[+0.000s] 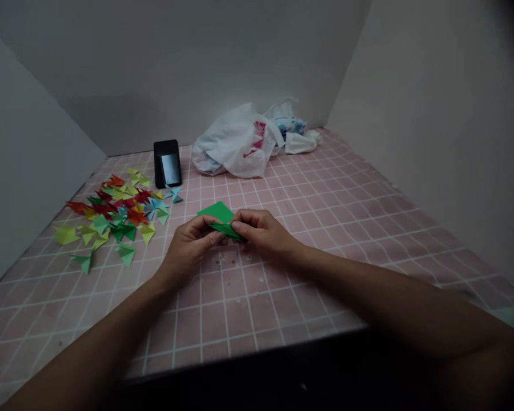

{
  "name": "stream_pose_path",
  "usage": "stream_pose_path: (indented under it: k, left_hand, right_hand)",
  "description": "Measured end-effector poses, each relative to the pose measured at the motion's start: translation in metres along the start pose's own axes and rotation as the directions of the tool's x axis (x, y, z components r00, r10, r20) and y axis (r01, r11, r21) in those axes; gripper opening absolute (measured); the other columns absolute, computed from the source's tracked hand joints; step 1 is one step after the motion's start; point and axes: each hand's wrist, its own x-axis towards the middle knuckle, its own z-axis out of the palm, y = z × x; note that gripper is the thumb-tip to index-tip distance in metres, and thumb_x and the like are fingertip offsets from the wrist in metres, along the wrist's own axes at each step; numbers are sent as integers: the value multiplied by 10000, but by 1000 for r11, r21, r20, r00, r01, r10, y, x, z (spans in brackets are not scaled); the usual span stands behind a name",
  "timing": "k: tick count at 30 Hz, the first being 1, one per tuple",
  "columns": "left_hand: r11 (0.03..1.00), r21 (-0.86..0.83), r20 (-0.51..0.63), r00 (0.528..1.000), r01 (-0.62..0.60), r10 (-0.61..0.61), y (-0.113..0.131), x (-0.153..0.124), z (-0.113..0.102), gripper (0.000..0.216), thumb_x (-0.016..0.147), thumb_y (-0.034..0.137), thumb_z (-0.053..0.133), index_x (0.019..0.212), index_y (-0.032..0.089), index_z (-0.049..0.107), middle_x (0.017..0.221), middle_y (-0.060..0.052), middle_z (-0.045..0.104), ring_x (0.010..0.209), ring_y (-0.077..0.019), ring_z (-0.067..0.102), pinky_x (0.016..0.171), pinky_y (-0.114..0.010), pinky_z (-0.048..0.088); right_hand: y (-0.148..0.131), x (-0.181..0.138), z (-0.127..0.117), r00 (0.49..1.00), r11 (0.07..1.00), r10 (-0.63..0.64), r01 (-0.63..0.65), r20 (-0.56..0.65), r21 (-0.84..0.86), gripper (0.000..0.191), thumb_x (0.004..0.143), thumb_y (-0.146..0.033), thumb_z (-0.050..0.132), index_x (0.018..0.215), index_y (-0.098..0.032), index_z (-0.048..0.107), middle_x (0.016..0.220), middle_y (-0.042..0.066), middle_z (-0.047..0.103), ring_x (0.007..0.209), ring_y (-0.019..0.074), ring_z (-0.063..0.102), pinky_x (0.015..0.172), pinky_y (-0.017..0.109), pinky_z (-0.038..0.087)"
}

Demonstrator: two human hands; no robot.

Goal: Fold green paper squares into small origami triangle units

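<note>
A green sheet of paper (pixel 220 216), partly folded, lies on the pink checked table (pixel 325 228) in front of me. My left hand (pixel 189 244) pinches its near left edge with thumb and fingers. My right hand (pixel 261 230) presses and grips the folded part from the right. Both hands meet over the paper, fingers curled closed on it.
A heap of several folded paper pieces (pixel 115 214) in red, green, yellow and blue lies at the left. A black phone (pixel 167 163) stands upright behind it. White plastic bags (pixel 240 142) sit at the back. Grey walls enclose the table on three sides.
</note>
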Motion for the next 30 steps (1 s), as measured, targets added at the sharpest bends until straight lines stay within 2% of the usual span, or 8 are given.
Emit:
stream_pose_path:
  k: [5,9,12,19,24,30]
  left_hand:
    - [964,122,-42,970,-235,242,6,-2,3,314,725,160,861,951,239,658,841,44,709,732,-119,703,687,-226,592]
    - [937,240,-9,965,-252,262,7,-6,3,144,796,171,809,871,230,701,836,17,695,762,-135,689,738,-259,580]
    - [911,297,9,955,-285,296,8,-7,2,112,816,165,796,851,241,722,877,1,688,830,-158,677,787,-292,567]
    - [779,412,73,869,-473,489,6,-3,-4,114,845,167,788,809,264,740,964,-34,662,954,-200,637,865,-350,532]
    - [744,419,102,841,-520,531,3,-2,-7,109,880,177,765,805,247,729,978,-35,642,928,-179,638,817,-318,517]
    - [752,409,109,846,-517,522,2,-1,-9,123,894,162,757,822,245,704,922,-22,640,910,-170,635,825,-313,511]
  right_hand:
    - [-3,-1,0,998,998,-64,64,-9,-24,254,916,-392,608,755,-200,571,638,-35,544,547,100,494,536,252,380]
    - [-5,-2,1,996,994,-91,89,-27,-65,254,932,-382,590,753,-203,571,640,-31,549,557,106,507,551,261,387]
    - [-7,-3,2,991,984,-130,124,-39,-125,267,940,-375,579,732,-210,550,639,-28,551,581,112,511,575,269,396]
    - [-9,-5,3,976,966,-202,184,-85,-181,254,955,-335,570,739,-206,541,640,-34,551,582,104,508,592,272,399]
    - [-8,-5,3,963,950,-261,242,-73,-198,237,953,-311,575,748,-197,540,626,-43,550,568,96,505,578,259,403]
    - [-7,-4,3,972,969,-222,211,-78,-131,143,911,-275,589,797,-192,562,645,-47,552,550,92,521,542,246,412]
